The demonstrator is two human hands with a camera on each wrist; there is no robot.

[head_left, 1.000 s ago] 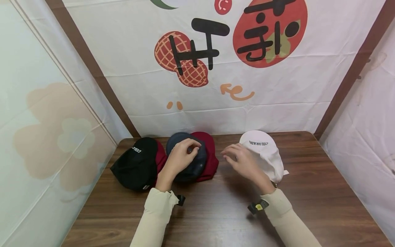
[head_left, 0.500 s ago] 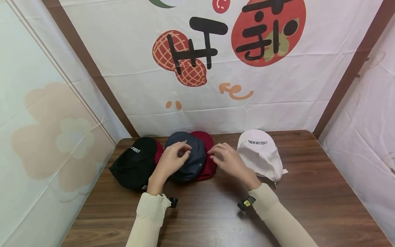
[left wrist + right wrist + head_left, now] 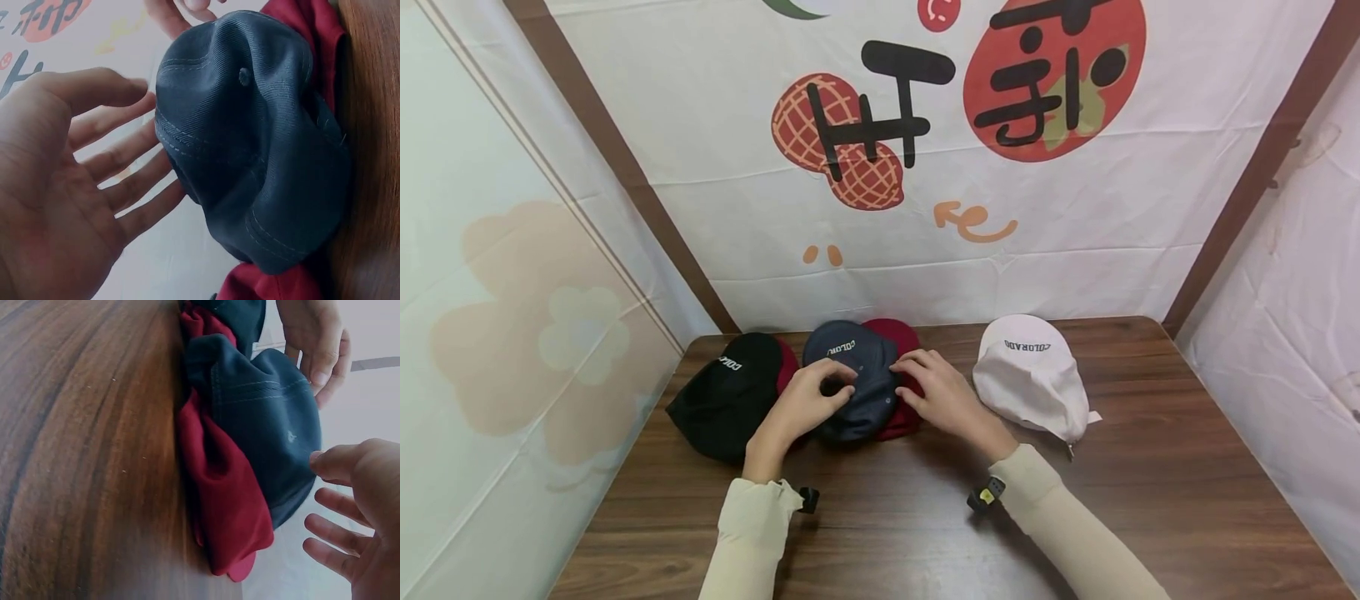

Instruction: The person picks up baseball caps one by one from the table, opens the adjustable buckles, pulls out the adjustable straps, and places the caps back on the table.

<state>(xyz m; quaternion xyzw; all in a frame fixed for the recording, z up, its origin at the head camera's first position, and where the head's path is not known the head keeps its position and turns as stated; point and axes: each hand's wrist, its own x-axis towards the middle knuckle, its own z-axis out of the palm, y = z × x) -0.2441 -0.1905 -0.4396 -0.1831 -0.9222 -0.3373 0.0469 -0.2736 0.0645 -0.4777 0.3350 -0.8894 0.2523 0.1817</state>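
Note:
A navy cap [image 3: 872, 421] with light lettering lies over a dark red cap [image 3: 891, 332] at the back of the table. My left hand [image 3: 808, 402] hovers at the navy cap's left side, thumb and fingers loosely curved and apart. In the left wrist view its fingertips come right up to the crown [image 3: 250, 144], with nothing in the palm. My right hand [image 3: 946, 398] is over the red cap on the other side, fingers spread. Its thumb tip [image 3: 320, 464] meets the navy crown's edge in the right wrist view. The lettering is partly hidden in the wrist views.
A black cap [image 3: 722, 417] overlaps another dark red cap [image 3: 787, 365] at the left. To the right sits a white cap [image 3: 1030, 383] marked COLORADO. The wooden table [image 3: 910, 533] ends at a white printed curtain [image 3: 865, 283] behind the caps.
Both hands have shifted left and lower; the right hand has left the white cap's side and come to the navy and red caps. More of the navy cap's lettering shows. The caps stay put.

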